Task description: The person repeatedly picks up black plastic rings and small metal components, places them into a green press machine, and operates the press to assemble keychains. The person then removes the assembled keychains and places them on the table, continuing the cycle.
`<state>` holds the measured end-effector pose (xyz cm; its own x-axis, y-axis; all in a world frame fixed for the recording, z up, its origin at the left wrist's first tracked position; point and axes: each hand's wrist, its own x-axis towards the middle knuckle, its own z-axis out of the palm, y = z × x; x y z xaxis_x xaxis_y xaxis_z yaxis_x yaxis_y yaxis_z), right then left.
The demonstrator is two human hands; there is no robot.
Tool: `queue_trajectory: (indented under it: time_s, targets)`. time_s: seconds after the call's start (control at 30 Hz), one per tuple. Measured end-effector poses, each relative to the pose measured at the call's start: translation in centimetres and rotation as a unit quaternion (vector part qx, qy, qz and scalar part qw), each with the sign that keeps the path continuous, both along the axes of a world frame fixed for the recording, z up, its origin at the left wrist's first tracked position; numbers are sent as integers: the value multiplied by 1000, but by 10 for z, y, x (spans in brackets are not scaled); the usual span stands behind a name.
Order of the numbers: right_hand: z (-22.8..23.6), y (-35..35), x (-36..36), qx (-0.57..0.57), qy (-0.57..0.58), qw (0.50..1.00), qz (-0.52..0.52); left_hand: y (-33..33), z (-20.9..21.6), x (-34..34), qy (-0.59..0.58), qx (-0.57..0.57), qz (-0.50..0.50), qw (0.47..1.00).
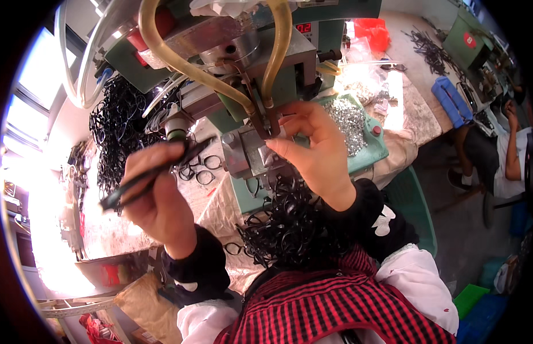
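Note:
My left hand (pixel 168 213) is closed round a long, slender black tool (pixel 141 182), perhaps tweezers, left of a bench machine. Its far tip points toward the machine's metal work block (pixel 236 153). My right hand (pixel 319 150) is at the block, thumb and fingers pinched together beside the narrow dark jaws (pixel 264 121) under the press head. Whatever lies between those fingers is too small or hidden to name. Just below the block, a heap of black ring-shaped bands (pixel 289 221) rests close to my lap. A few loose black rings (pixel 205 177) lie on the bench between the hands.
A green tray (pixel 376 150) holds many small shiny metal pieces right of the machine. A big tangle of black bands (pixel 120 123) hangs at the left. Yellowish hoses (pixel 180 60) arch over the work block. Another person (pixel 512 152) sits at the far right.

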<state>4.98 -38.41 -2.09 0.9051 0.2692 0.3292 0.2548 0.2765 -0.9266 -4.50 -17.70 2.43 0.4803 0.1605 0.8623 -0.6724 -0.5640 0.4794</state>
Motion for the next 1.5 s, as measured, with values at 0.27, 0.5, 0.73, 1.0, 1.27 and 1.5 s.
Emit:
queue_trajectory:
  time_s: [0.27, 0.5, 0.73, 1.0, 1.27, 1.5]
  targets:
    - [3, -36, -3, -138, -135, 981, -30, -37, -25, -4, 13, 51, -86, 995]
    - [-94, -102, 57, -467, -281, 793, -272, -53, -39, 6, 32, 316, -72, 945]
    - [-86, -96, 55, -433, -280, 810, -280, -52, -46, 3, 54, 296, -78, 951]
    - [-77, -100, 46, -427, -246, 824, -281, 31, -60, -40, 104, 91, 381, 914]
    - [-74, -85, 49, -360, -252, 847, -298, 145, -192, 5, 293, 353, 401, 793]
    - [-84, -131, 19, -367, -226, 836, -339, 146, -165, -21, 365, -153, 260, 881]
